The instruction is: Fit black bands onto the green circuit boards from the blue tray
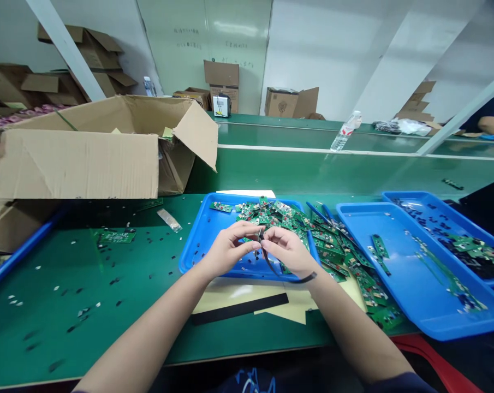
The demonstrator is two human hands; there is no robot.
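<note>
My left hand (230,248) and my right hand (288,250) meet fingertip to fingertip over a blue tray (201,240). The right hand pinches a thin, dark flexible strip (271,265), whose loose end curves down and right across the wrist. The left fingers are pinched at the same spot, around something small that the fingertips mostly hide. Many green circuit boards (287,215) are heaped in the tray behind the hands and spill over its right side. Below the tray, a flat black strip (240,309) lies on yellowish paper (230,292).
Blue-handled tools (320,212) lie among boards right of the tray. Two more blue trays (394,218) (410,195) stand further right. A large open cardboard box (78,164) is at left. Small dark bits dot the green table (148,305). A water bottle (345,131) leans behind.
</note>
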